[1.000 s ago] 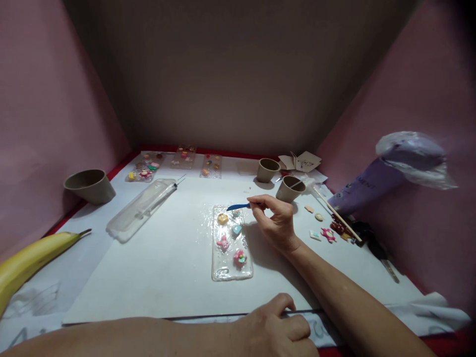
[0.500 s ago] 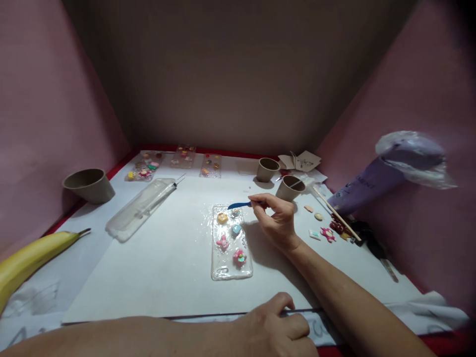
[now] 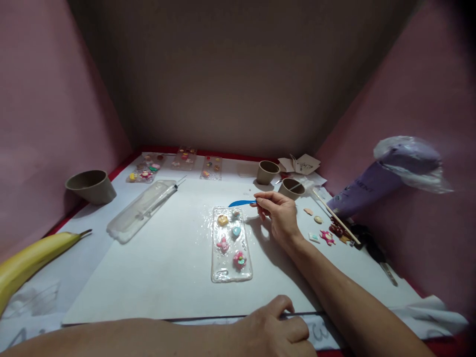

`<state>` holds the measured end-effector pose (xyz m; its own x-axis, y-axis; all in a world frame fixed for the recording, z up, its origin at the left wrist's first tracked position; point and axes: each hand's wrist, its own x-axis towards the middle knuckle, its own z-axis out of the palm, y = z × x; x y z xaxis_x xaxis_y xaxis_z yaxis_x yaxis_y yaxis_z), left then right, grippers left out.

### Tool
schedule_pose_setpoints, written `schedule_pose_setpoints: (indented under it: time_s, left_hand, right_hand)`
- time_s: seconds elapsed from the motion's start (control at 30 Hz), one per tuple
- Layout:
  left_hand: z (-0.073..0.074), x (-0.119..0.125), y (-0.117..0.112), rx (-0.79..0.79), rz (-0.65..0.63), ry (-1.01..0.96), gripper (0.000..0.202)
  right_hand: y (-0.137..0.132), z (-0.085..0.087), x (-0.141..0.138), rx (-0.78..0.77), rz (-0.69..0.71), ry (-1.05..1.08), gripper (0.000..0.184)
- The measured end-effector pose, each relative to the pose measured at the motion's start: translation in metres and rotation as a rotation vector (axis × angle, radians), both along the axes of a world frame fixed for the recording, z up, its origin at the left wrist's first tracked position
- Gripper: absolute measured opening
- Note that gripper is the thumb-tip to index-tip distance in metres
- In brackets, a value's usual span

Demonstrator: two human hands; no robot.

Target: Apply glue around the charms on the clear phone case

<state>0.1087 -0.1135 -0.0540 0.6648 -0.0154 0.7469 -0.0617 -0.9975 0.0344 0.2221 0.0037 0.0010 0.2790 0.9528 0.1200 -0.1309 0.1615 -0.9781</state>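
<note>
My right hand (image 3: 279, 215) pinches a small blue plastic knife (image 3: 241, 203) between thumb and fingertips. Its blade points left, just above the top end of a clear phone case (image 3: 231, 267) lying on the white board. A glossy clear substance coats the case. On it sit a yellow charm (image 3: 222, 220), a blue heart charm (image 3: 236, 232), a pink animal charm (image 3: 223, 245) and a pink flower-like charm (image 3: 240, 260), plus a small one near the top right corner. My left hand (image 3: 275, 329) rests at the board's front edge, fingers loosely bent and apart, holding nothing visible.
Loose charms (image 3: 327, 238) and a wooden stick (image 3: 342, 222) lie at right, before a purple tube (image 3: 366, 191). Two cups (image 3: 267, 173) stand behind my right hand. Leftward are a syringe in a plastic tray (image 3: 137, 210), another cup (image 3: 92, 188) and a banana (image 3: 37, 253). Decorated cases (image 3: 211, 168) lie at the back.
My right hand has shifted slightly right and turned, so the blade shows its flat side more and is clear of the case's charms. My left hand is nearly still.
</note>
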Motion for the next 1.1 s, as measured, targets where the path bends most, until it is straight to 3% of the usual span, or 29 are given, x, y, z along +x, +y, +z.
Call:
schedule_pose_setpoints:
  time_s: [0.47,0.73,0.97,1.03,1.1]
  left_hand:
    - [-0.013,0.001,0.002,0.072,0.019,0.146,0.032]
    - [-0.011,0.002,0.002,0.101,0.028,0.219,0.032]
    - [-0.011,0.002,0.002,0.078,0.034,0.147,0.031]
    - [-0.011,0.003,0.002,0.085,0.03,0.162,0.032]
    - [-0.01,0.003,0.002,0.081,0.032,0.129,0.032]
  right_hand:
    - [0.004,0.009,0.013,-0.348,0.369,0.567,0.017]
    - [0.003,0.008,0.018,-0.325,0.554,0.692,0.017]
    - [0.0,0.014,0.016,-0.291,0.546,0.675,0.017]
    - [0.001,0.014,0.016,-0.22,0.431,0.58,0.017]
    - [0.002,0.014,0.016,-0.102,0.22,0.417,0.015]
